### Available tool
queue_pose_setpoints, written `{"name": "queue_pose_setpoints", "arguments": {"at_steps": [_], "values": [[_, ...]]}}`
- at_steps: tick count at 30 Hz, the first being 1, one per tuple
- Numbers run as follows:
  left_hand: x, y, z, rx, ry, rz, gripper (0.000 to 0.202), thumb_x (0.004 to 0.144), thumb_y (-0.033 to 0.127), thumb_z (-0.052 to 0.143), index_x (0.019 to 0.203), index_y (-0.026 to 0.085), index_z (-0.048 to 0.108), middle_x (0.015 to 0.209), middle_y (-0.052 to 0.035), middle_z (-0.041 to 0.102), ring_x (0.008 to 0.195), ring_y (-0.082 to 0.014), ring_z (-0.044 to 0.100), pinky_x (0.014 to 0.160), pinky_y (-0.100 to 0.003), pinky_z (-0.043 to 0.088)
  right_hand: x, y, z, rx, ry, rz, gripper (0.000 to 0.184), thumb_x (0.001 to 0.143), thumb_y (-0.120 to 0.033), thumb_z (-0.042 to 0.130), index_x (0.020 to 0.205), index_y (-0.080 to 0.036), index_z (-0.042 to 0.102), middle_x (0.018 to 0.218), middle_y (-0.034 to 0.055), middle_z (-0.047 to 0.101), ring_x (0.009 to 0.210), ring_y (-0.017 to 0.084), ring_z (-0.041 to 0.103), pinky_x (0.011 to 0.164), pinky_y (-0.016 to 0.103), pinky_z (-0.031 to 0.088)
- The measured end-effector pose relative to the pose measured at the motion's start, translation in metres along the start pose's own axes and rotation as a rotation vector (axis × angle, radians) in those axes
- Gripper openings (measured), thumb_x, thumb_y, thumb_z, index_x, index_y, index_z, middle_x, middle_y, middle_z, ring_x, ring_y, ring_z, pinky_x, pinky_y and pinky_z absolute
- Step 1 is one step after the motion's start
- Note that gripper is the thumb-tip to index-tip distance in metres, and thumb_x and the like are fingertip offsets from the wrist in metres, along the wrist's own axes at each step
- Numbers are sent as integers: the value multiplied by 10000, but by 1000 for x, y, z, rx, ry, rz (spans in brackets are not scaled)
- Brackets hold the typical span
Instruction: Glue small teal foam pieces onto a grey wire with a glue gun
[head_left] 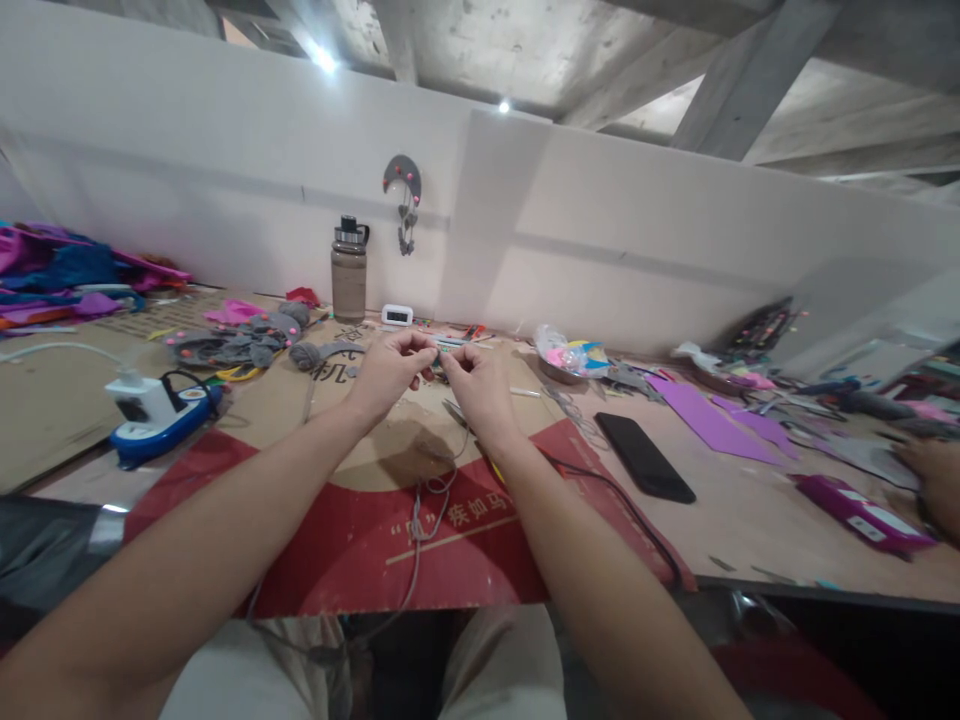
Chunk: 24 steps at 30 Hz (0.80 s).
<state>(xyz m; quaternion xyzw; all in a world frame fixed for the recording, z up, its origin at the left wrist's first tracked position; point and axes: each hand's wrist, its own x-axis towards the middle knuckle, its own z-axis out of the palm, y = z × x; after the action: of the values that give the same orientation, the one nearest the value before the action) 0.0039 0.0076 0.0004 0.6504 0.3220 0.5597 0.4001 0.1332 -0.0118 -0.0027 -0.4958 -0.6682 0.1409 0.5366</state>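
My left hand (397,370) and my right hand (476,385) meet fingertip to fingertip above the cardboard (375,450), both closed in a pinch. Something tiny and greenish shows between the fingertips, too small to name. A thin grey cord (418,530) rises from loops on the red part of the cardboard to my right hand, which appears to grip it; its upper end is hidden by the fingers. Just left of my left hand lies a grey felt piece (334,350) with a ball of grey yarn (304,356).
A blue power strip (169,425) stands left, a water bottle (349,270) and small clock (397,315) at the back. Rightward lie a black phone (645,457), purple sheets (712,420) and a magenta case (862,513). Another person's hand (934,480) is at the far right.
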Motion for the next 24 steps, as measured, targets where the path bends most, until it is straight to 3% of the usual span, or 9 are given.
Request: {"name": "queue_pose_setpoints", "arguments": {"at_steps": [4, 9, 13, 19, 24], "values": [[0, 1, 0, -49, 5, -28, 91, 685, 236, 596, 725, 157, 577, 594, 13, 542, 503, -83, 526, 404, -179, 368, 2, 3, 1, 73, -2, 57, 270, 750, -407, 506, 615, -173, 514, 559, -27, 493, 537, 98, 431, 529, 225, 321], [1, 1, 0, -117, -13, -85, 120, 677, 254, 619, 722, 156, 568, 565, 17, 544, 481, -79, 518, 415, -182, 372, 1, 4, 1, 166, 18, 113, 278, 726, -411, 547, 890, -187, 531, 547, -60, 461, 497, 96, 415, 497, 214, 327], [0, 2, 0, -101, -43, -95, 131, 696, 271, 616, 724, 145, 588, 563, 1, 565, 462, -80, 511, 424, -194, 390, 1, 2, 1, 187, -5, 108, 216, 738, -387, 517, 758, -176, 557, 572, -33, 500, 503, 90, 415, 489, 212, 322], [-2, 9, -4, 277, -35, 9, 247, 763, 364, 551, 725, 142, 652, 572, -34, 624, 438, -90, 514, 440, -211, 410, 3, 3, -2, 199, 22, 207, 184, 693, -351, 539, 677, -169, 542, 567, -40, 496, 490, 79, 392, 471, 209, 307], [3, 5, -6, 197, 1, -26, 243, 773, 362, 546, 784, 146, 656, 572, -28, 621, 416, -75, 485, 403, -190, 376, 6, 9, -1, 291, -3, 259, 186, 692, -364, 540, 680, -179, 530, 536, -52, 461, 453, 72, 362, 445, 205, 299]]}}
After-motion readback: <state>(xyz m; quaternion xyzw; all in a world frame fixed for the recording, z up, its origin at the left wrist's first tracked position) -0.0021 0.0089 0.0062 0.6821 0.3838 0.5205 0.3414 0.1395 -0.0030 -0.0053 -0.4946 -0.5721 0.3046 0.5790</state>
